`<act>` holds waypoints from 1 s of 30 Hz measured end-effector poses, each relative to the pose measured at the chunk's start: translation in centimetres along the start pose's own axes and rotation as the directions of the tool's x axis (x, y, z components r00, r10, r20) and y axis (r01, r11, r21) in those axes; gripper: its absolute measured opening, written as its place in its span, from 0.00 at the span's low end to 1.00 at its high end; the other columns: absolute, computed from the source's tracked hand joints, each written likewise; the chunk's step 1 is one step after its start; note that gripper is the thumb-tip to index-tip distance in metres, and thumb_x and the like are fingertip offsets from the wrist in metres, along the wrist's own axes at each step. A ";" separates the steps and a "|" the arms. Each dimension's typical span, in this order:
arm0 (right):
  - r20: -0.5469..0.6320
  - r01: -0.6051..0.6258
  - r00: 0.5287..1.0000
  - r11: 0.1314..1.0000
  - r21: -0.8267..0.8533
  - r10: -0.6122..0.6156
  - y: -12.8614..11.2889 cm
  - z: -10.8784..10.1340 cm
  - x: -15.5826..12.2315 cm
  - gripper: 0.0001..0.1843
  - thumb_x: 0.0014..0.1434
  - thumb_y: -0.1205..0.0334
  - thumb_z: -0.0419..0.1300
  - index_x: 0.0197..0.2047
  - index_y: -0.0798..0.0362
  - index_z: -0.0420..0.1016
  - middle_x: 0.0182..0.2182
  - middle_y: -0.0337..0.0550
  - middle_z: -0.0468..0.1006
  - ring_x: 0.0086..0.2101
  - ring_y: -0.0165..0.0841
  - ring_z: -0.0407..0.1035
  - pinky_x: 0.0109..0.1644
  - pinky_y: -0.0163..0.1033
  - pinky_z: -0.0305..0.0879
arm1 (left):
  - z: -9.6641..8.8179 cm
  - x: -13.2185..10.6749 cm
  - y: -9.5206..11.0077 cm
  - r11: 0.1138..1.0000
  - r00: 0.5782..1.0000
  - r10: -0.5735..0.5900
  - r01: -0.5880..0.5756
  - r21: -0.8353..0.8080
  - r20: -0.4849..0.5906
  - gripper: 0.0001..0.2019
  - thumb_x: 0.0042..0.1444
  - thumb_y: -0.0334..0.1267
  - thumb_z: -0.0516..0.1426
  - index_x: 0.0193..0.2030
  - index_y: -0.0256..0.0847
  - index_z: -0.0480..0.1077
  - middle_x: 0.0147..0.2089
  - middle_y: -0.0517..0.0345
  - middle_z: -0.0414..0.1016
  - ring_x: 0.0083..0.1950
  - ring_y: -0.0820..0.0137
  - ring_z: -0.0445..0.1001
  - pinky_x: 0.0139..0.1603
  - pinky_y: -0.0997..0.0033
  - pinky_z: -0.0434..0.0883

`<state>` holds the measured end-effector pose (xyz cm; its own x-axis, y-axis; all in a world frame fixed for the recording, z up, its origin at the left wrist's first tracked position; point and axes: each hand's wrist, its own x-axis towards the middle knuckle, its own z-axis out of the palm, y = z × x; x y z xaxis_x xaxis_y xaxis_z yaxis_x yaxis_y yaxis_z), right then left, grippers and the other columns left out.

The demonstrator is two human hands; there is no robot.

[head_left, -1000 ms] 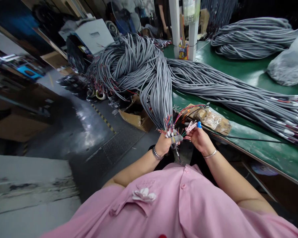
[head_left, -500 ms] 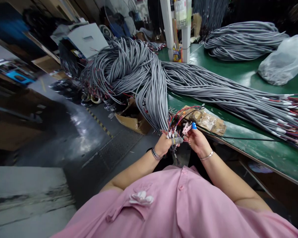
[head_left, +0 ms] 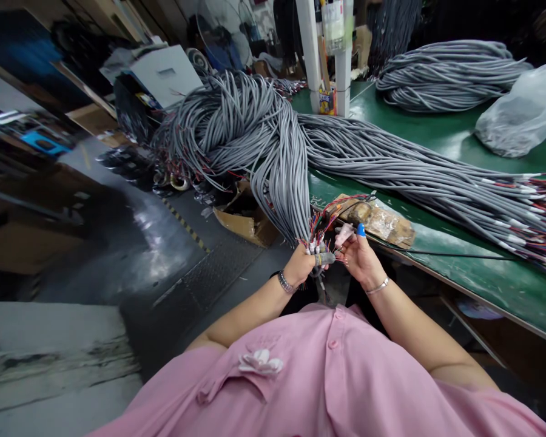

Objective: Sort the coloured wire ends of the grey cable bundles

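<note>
Clock ref.: my hands at centre, 12 = straight ahead. Green bench (head_left: 441,127) runs approx. 12 to 4 and bears most of the stock. Grey cable bundle (head_left: 284,161): loops heaped at 11, one leg laid along bench to 3, other leg hanging to my hands; prob. arranged so the heap takes the wt. and only the ends need holding. Coiled cable (head_left: 450,76) at 1 and plastic bag (head_left: 519,115) at 2 sit well apart from the work, presumably to leave elbow room. Cardboard box (head_left: 236,218) on floor at 10, just beside the hanging leg. Taped block (head_left: 400,230) at 2, on near bench edge, likely for easy R-hand reach.

L hand (head_left: 299,266): curled tight w/ no gap seen, gripping cable ends, thumb across front; likely steadies them for the other hand. R hand (head_left: 363,261): palm up, fingers part-curled, thumb raised, holding pink clip (head_left: 344,234) (blurred) near the tips. Coloured wires (head_left: 317,229) fan out at 12; thin strands reach R fingertips, can't make out if pinched. Blue fingertip cover (head_left: 361,229) on R thumb, prob. for skin protection
</note>
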<state>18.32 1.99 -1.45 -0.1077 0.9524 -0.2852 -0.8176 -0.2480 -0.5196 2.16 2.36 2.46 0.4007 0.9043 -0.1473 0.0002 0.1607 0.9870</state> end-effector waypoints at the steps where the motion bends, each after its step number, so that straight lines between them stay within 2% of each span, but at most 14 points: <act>1: 0.016 -0.018 1.000 1.000 0.002 0.018 -0.1 -0.1 -0.1 0.24 0.52 0.35 0.63 0.34 0.50 0.75 0.32 0.40 0.80 0.30 0.30 0.71 0.30 0.34 0.68 | -0.1 -0.1 0.0 1.000 1.000 -0.001 0.001 -0.001 -0.001 0.16 0.42 0.45 0.68 0.22 0.34 0.70 0.19 0.60 0.71 0.18 0.77 0.65 0.20 0.76 0.62; 5: 0.089 -0.054 0.995 0.998 -0.018 0.055 -0.6 -0.1 -0.3 0.26 0.55 0.35 0.59 0.37 0.51 0.76 0.35 0.42 0.81 0.31 0.30 0.72 0.32 0.34 0.70 | -0.3 -0.8 -0.4 0.999 1.000 -0.003 0.002 -0.037 -0.027 0.16 0.40 0.45 0.69 0.24 0.35 0.71 0.19 0.61 0.71 0.18 0.77 0.66 0.21 0.76 0.63; 8: 0.085 -0.031 0.996 0.998 -0.048 0.035 -0.7 0.1 -0.3 0.21 0.56 0.41 0.62 0.39 0.51 0.77 0.35 0.42 0.81 0.31 0.30 0.72 0.33 0.34 0.70 | -0.3 -1.0 -0.8 0.997 0.998 0.037 -0.041 -0.073 -0.050 0.16 0.40 0.45 0.69 0.24 0.35 0.71 0.19 0.60 0.72 0.18 0.76 0.66 0.21 0.76 0.63; 11: 0.058 0.048 0.997 0.994 -0.096 -0.042 -0.6 0.2 -0.1 0.16 0.56 0.47 0.64 0.39 0.51 0.78 0.34 0.41 0.81 0.31 0.29 0.72 0.32 0.33 0.69 | -0.1 -1.0 -1.0 0.993 0.996 0.063 -0.070 -0.100 -0.068 0.16 0.42 0.45 0.69 0.23 0.35 0.71 0.20 0.59 0.72 0.19 0.76 0.67 0.21 0.75 0.64; 17: 0.052 0.125 0.991 0.987 -0.105 -0.121 0.4 -0.1 0.6 0.21 0.55 0.40 0.63 0.35 0.51 0.76 0.34 0.41 0.81 0.29 0.29 0.72 0.31 0.34 0.69 | 0.4 -0.4 -0.9 0.987 0.992 0.051 -0.067 -0.144 -0.118 0.16 0.42 0.46 0.68 0.24 0.35 0.72 0.20 0.58 0.72 0.19 0.75 0.67 0.20 0.75 0.63; 21: 0.074 0.068 0.995 0.995 -0.075 -0.062 1.0 -0.2 1.2 0.24 0.52 0.35 0.62 0.35 0.49 0.74 0.32 0.40 0.80 0.27 0.30 0.71 0.28 0.36 0.68 | 0.7 -0.1 -0.7 0.989 0.991 0.039 -0.057 -0.138 -0.129 0.16 0.41 0.46 0.69 0.23 0.35 0.72 0.20 0.59 0.71 0.19 0.76 0.67 0.20 0.75 0.63; 24: 0.049 0.009 0.999 1.000 -0.001 -0.009 1.1 0.0 1.6 0.23 0.50 0.37 0.65 0.34 0.49 0.74 0.32 0.39 0.80 0.26 0.30 0.70 0.27 0.36 0.67 | 0.8 -0.1 -0.6 0.990 0.990 0.033 -0.052 -0.135 -0.136 0.16 0.40 0.46 0.69 0.24 0.35 0.73 0.20 0.59 0.71 0.19 0.75 0.67 0.20 0.75 0.63; 30: -0.013 0.028 1.000 0.997 0.077 -0.027 0.9 0.8 1.7 0.21 0.49 0.41 0.68 0.33 0.50 0.74 0.28 0.38 0.79 0.25 0.29 0.69 0.30 0.35 0.68 | 0.6 -0.2 -0.8 0.995 0.991 0.034 -0.046 -0.091 -0.130 0.15 0.43 0.45 0.68 0.23 0.35 0.72 0.19 0.60 0.71 0.18 0.77 0.66 0.20 0.76 0.62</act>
<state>16.93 3.48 -1.80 -0.0777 0.9564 -0.2814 -0.8615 -0.2064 -0.4639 2.63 1.83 1.69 0.2776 0.9531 -0.1208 -0.1013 0.1541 0.9829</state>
